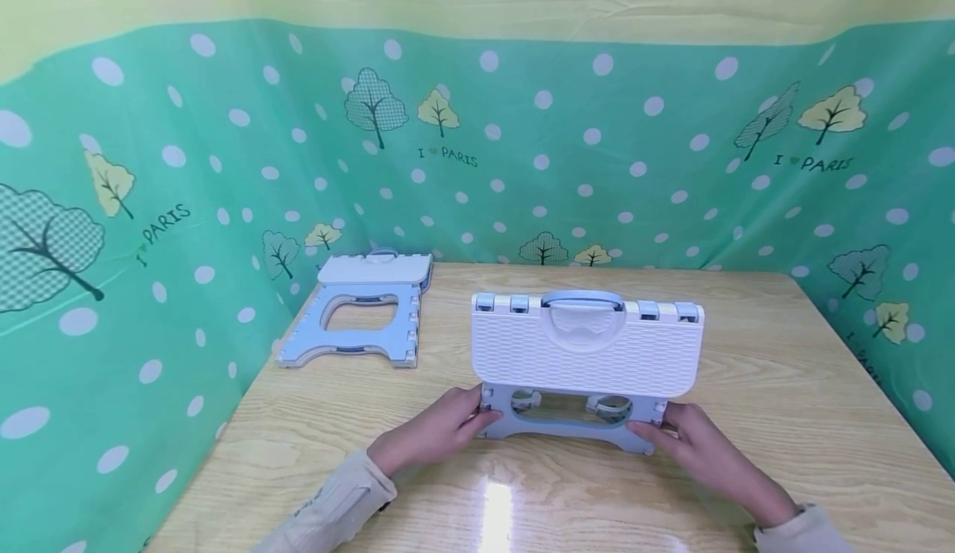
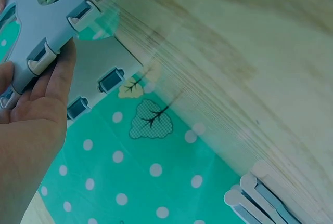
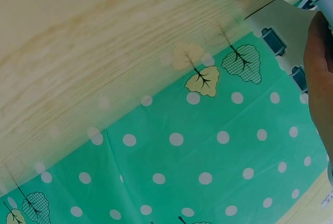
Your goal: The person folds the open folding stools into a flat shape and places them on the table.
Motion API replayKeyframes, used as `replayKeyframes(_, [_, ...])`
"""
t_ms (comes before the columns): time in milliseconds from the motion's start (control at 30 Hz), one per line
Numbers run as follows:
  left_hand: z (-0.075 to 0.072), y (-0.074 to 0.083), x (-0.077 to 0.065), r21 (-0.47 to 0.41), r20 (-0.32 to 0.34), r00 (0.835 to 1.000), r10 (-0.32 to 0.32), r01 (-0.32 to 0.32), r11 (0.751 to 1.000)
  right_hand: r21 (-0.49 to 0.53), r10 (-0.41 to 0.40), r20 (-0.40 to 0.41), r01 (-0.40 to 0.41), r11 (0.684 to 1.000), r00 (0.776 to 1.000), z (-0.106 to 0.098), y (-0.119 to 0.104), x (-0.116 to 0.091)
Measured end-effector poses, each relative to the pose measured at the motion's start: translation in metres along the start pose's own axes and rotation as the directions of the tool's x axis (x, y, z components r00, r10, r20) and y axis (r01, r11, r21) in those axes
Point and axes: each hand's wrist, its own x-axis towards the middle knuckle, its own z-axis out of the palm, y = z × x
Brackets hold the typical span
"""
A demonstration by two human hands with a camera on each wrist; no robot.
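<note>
A folding step stool with a white textured top and pale blue legs stands partly unfolded at the table's front, its top tilted toward me. My left hand grips the left edge of its lower blue leg panel, thumb on the near face. At the opposite edge of that panel, my right hand holds on in the same way. The left wrist view shows the left fingers behind the hinged leg panel. Only part of the right hand shows in the right wrist view, with its fingertips out of sight.
Another folding stool, white and pale blue, lies folded on the wooden table at the back left. A green dotted curtain with tree prints hangs behind the table and along both sides.
</note>
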Motion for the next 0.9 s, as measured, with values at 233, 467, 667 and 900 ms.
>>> replayKeyframes(233, [-0.0016, 0.0019, 0.0002, -0.002, 0.005, 1.000, -0.013, 0.013, 1.000, -0.002, 0.000, -0.021, 0.000, 1.000, 1.000, 0.0005, -0.0001, 0.0001])
replayKeyframes(467, [-0.0022, 0.0029, 0.0002, -0.004, 0.011, 1.000, -0.018, 0.018, 1.000, 0.004, 0.006, -0.023, -0.006, 1.000, 1.000, 0.0004, -0.0013, 0.0003])
replayKeyframes(667, [-0.0028, 0.0032, 0.0014, 0.009, -0.010, 1.000, -0.005, 0.005, 1.000, 0.005, 0.006, -0.026, -0.005, 1.000, 1.000, -0.0005, -0.0004, 0.0007])
replayKeyframes(900, [-0.0016, 0.0026, 0.0004, 0.009, -0.004, 1.000, -0.014, 0.014, 1.000, 0.002, -0.006, -0.015, 0.006, 1.000, 1.000, 0.0000, 0.0001, 0.0002])
